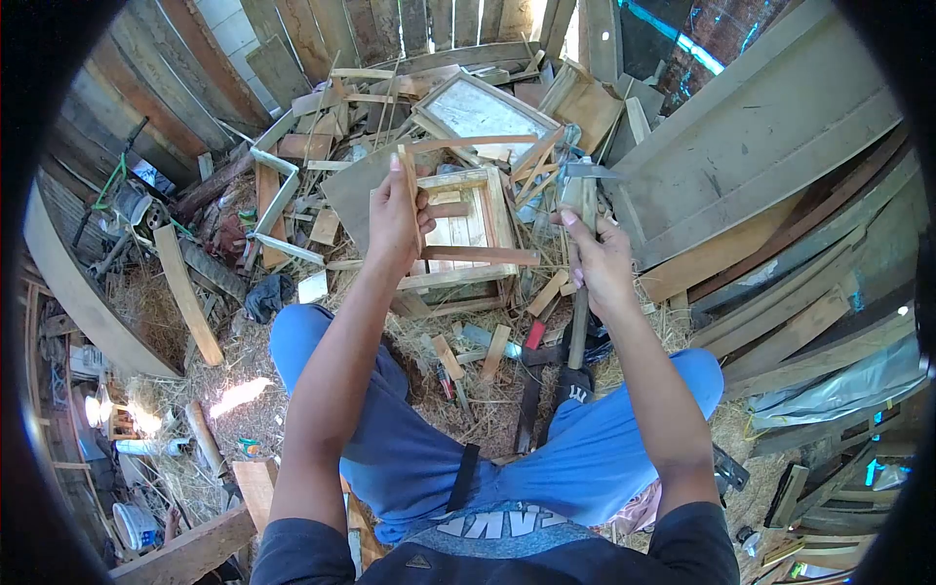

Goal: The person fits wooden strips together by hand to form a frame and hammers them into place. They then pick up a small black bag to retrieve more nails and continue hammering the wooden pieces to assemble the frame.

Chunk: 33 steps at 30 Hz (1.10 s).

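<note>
Blue-trousered knees (390, 458) bracket the work. Left hand (395, 224) pinches a thin wooden strip (405, 166) upright over the small crate (478, 229). Right hand (600, 263) is clenched round the hammer (583, 190) (head up). Risk: a glancing blow – fingers struck, strip split.

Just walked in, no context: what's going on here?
A seated person's left hand holds a thin wood strip upright in front of a small wooden crate. The right hand grips a hammer, head up, beside the crate. Scrap boards lie all around.
</note>
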Motion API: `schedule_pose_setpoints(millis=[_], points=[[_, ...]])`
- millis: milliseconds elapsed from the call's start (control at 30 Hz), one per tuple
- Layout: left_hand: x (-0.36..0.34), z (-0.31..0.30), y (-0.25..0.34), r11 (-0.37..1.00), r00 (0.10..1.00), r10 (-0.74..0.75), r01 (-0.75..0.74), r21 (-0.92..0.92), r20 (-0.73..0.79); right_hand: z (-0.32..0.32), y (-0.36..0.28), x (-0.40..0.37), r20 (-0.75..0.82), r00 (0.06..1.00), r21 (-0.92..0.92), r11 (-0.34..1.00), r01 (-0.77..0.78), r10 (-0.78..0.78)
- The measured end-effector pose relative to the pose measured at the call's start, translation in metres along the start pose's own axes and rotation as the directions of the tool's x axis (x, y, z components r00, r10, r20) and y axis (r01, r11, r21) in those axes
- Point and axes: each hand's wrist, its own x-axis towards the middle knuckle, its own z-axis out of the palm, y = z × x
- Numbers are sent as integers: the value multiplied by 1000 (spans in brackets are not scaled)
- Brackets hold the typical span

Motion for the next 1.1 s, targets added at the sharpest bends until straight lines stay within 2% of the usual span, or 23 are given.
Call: schedule_pose_setpoints(millis=[100,233,333,400,467,533,567,800,867,933,1000,1067,1100], points=[[1,-3,1,999,999,-27,26,-37,-21,2,6,-1,12,997,-89,993,-74,75],[1,-6,-1,995,1000,-27,27,-93,1,6,13,-1,49,992,-66,991,-116,120],[-1,-2,-4,988,1000,-18,14,-156,-21,5,14,2,100,986,32,990,-138,135],[-4,4,-8,983,999,-27,21,-182,-28,5,9,0,91,991,183,977,-111,95],[-7,6,-11,978,999,-39,31,-204,-34,3,4,2,105,992,235,967,-94,71],[-7,7,-17,993,998,-43,47,-112,37,-2,3,7,113,993,289,954,-76,45],[-6,4,-20,997,996,-70,72,-22,63,-5,4,10,61,998,312,949,-48,30],[-23,20,-20,991,945,-119,92,100,304,-17,-7,23,-123,992,431,902,40,15],[-12,10,-31,989,957,-132,112,93,258,-30,1,32,-154,985,294,948,124,-81],[-7,8,-24,982,961,-113,70,173,250,-35,-6,33,-144,988,335,936,110,-65],[-12,9,-20,976,969,-128,86,199,213,-38,-12,30,-145,986,276,954,117,-79],[-12,9,-19,901,921,-69,-108,420,384,-35,-13,28,-147,987,260,959,108,-72],[-6,7,-19,777,877,-51,-265,571,477,-34,-11,28,-109,991,246,963,108,-83]])
